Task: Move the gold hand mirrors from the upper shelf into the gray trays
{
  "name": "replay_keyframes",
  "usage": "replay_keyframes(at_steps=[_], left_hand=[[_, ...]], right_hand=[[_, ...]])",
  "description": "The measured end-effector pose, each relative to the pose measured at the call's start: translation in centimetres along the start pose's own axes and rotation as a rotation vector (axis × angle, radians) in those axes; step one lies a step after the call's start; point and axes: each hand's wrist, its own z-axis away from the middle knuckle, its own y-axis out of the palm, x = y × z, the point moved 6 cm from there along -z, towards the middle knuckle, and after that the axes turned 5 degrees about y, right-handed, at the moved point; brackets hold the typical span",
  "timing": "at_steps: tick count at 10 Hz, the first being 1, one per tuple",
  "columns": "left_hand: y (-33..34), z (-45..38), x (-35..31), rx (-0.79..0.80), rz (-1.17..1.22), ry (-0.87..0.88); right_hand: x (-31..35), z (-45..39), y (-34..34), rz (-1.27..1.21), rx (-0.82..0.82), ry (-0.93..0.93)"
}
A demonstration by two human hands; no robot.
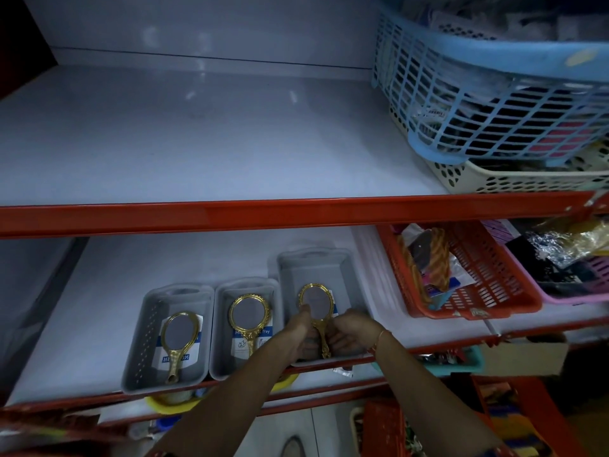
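Note:
Three gray trays stand side by side on the lower shelf: a left tray (145, 344), a middle tray (221, 338) and a larger right tray (354, 278). A gold hand mirror (179, 338) lies in the left tray and another gold mirror (248, 313) lies in the middle one. Over the right tray both hands hold a third gold mirror (315, 303) by the base of its frame and its handle. My left hand (301, 334) grips from the left, my right hand (351, 331) from the right. The upper shelf (204, 136) holds no mirrors.
A blue basket (494, 94) rests on a cream basket (514, 179) at the upper shelf's right. A red basket (468, 278) and a pink basket (576, 291) with assorted goods stand right of the trays. Red shelf edge (263, 212) runs across.

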Motion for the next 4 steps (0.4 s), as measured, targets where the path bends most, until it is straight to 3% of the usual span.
replay_keyframes(at_steps=[2, 4], left_hand=[[-1.6, 3.4, -1.3, 0.002, -0.107, 0.168], [-3.6, 8.5, -3.2, -0.005, -0.184, 0.361]], right_hand=[[1.3, 3.5, -0.6, -0.093, -0.156, -0.159], [5.1, 10.6, 0.6, -0.118, -0.188, -0.413]])
